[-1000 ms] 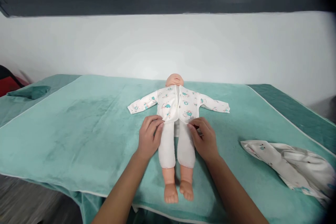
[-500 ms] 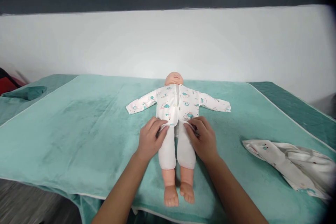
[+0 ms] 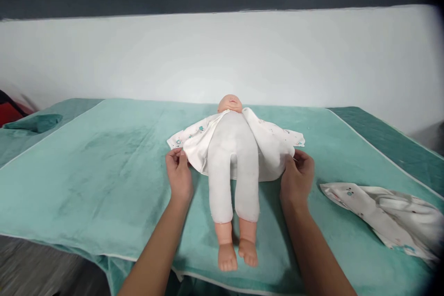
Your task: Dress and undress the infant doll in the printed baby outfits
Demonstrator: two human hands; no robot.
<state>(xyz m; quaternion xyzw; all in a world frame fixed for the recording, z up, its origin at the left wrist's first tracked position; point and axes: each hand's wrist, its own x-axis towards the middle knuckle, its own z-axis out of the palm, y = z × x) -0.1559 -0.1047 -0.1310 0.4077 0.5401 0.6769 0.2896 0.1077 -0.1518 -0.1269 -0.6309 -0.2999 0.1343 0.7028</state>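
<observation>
A baby doll lies face up on the teal towel, feet toward me, its white cloth body bare from chest to knees. Its printed white shirt is spread open to both sides. My left hand pinches the left flap's lower edge beside the doll's hip. My right hand pinches the right flap's lower edge on the other side. Both hands are closed on the fabric.
A crumpled printed white garment lies on the towel at the right. A folded dark green cloth sits at the far left. A white wall rises just behind the table; the towel's front edge is near the doll's feet.
The shirt was closed over the doll's front with both hands at its hem. My hands have since pulled the two flaps apart, left hand going left and right hand going right.
</observation>
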